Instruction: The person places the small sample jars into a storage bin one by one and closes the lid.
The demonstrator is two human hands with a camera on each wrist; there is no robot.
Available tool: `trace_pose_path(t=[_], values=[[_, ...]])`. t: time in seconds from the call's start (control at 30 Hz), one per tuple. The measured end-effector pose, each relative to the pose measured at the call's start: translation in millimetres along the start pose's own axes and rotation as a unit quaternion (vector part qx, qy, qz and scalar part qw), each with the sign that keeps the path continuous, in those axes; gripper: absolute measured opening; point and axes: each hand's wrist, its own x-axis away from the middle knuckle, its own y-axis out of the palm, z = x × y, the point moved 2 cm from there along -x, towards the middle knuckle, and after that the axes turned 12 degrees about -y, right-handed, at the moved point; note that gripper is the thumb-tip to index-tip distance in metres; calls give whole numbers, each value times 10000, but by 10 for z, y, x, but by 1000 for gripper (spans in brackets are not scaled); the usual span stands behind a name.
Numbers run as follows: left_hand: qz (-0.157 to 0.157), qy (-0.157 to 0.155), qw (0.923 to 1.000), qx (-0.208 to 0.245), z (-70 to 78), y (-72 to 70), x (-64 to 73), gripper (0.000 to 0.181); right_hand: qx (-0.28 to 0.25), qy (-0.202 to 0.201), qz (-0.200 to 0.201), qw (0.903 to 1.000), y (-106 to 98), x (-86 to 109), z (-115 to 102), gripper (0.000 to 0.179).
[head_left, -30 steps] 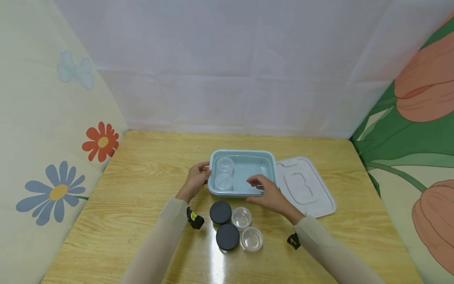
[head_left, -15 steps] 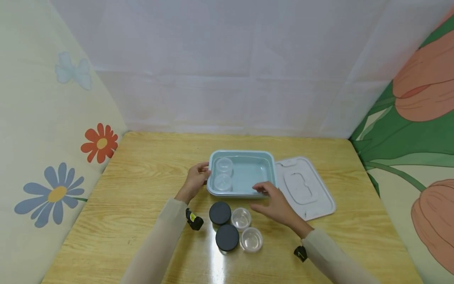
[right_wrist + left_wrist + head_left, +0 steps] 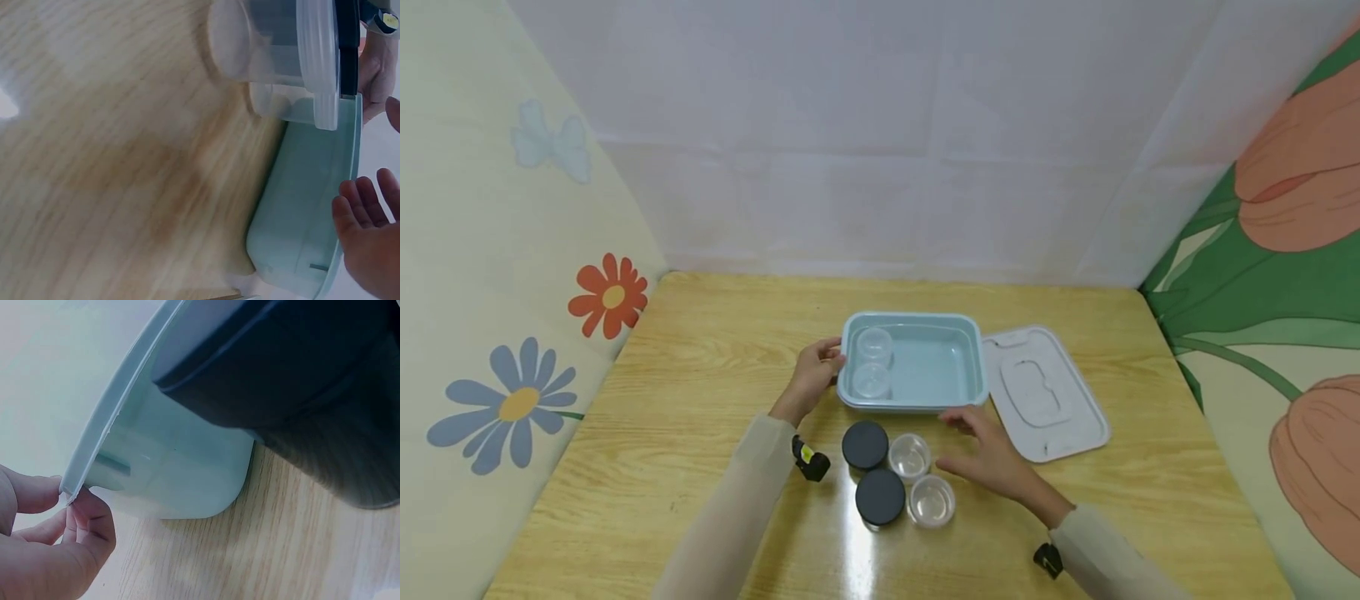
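Note:
My left hand (image 3: pixel 812 375) pinches the left rim of a light blue plastic box (image 3: pixel 928 367) between thumb and fingers; the left wrist view shows this grip on the rim (image 3: pixel 94 444) closely. Two clear round tubs (image 3: pixel 874 343) stand inside the box along its left side. Beyond the box's front right corner, my right hand (image 3: pixel 988 454) hovers with spread, relaxed fingers and holds nothing. Nearest to it are two clear round tubs (image 3: pixel 910 457) on the table. In the right wrist view, the fingers (image 3: pixel 356 206) appear beside the box wall.
Two black-lidded jars (image 3: pixel 865 445) stand left of the front tubs, close against them. A white rectangular lid (image 3: pixel 1045 396) lies flat at the box's right side. The wooden table (image 3: pixel 722 325) ends at a white cloth backdrop (image 3: pixel 880 208), with patterned cloth on both sides.
My right hand has drawn back from over the box toward me and slightly right, to the front tubs. The left hand has kept its grip on the rim.

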Motion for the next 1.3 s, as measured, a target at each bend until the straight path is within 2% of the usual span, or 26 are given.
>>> trace_pose_path(t=[0.2,0.37,0.77,1.0,1.3], values=[[1,-81,10000,-16,8,0,7,44,-6,195,-182,9996,33,122,49,51],[18,-120,9999,-13,4,5,12,43,34,126,-155,9998,60,190,59,54],[-40,77,9999,114,-15,6,-12,42,-290,224,-38,9993,152,297,85,55],[-50,242,9993,264,-5,-4,14,41,-352,87,-31,9993,203,336,56,57],[30,-16,9999,101,12,10,14,43,-349,86,-99,9993,253,358,29,60]])
